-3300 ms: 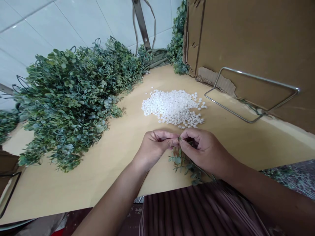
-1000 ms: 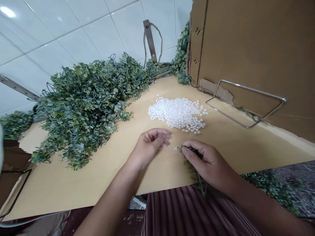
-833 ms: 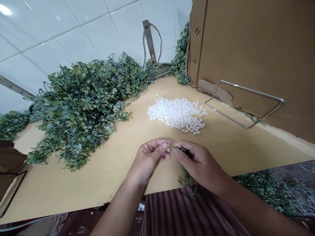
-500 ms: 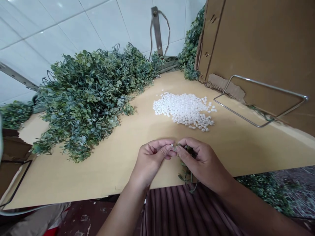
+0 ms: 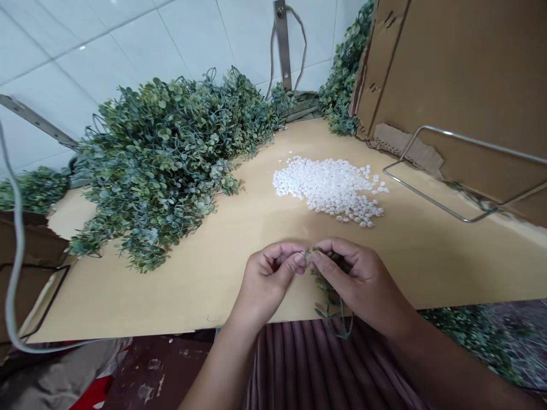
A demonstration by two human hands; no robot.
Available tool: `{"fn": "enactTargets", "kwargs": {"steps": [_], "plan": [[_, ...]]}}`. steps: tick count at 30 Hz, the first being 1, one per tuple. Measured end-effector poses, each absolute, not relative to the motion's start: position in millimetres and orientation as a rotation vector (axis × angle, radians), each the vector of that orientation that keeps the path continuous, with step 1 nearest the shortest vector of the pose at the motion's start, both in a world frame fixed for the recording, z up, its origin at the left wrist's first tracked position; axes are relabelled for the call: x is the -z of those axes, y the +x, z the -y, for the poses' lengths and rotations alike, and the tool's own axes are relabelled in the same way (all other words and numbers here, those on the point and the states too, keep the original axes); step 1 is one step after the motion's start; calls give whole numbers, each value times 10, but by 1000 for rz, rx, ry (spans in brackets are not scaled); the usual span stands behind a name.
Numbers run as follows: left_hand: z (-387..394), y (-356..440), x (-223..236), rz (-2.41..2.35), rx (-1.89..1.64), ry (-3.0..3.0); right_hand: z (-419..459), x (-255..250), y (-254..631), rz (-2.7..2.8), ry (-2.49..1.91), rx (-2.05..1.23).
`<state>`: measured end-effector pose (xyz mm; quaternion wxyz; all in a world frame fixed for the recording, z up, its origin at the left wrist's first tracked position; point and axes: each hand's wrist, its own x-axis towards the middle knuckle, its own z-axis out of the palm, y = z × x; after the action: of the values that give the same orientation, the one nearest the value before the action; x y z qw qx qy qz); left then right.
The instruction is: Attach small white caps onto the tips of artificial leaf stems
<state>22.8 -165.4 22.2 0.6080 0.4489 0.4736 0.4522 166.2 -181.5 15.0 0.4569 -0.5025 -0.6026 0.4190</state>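
Observation:
My left hand [image 5: 267, 282] is closed, thumb and forefinger pinching a small white plastic piece [image 5: 303, 252] that the fingertips partly cover. Close against it, my right hand [image 5: 359, 279] is closed round a green artificial leaf sprig [image 5: 328, 304], whose leaves and thin stems hang below the fingers over the table edge. The fingertips of both hands nearly meet, and I cannot tell whether the white piece touches the sprig's stem. Just beyond the hands lies a spread pile of small round white plastic pieces [image 5: 329, 185].
A large heap of artificial greenery [image 5: 166, 159] covers the left of the table [image 5: 205, 290]. At right stand a cardboard box [image 5: 461, 74] and a bent metal wire frame [image 5: 440, 205]. More greenery [image 5: 465, 336] lies below the table at right. A pale cable [image 5: 17, 250] hangs at left.
The whole view has shifted slightly, so things appear further right. Both hands keep their pinch close together; the white piece now shows less between the left fingertips.

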Motion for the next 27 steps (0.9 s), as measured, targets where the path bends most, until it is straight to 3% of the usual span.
{"fn": "enactTargets", "kwargs": {"steps": [27], "plan": [[1679,249,-232,-1076,-1126,854,1802,-170,1586,1436,-1312,-1034]]}}
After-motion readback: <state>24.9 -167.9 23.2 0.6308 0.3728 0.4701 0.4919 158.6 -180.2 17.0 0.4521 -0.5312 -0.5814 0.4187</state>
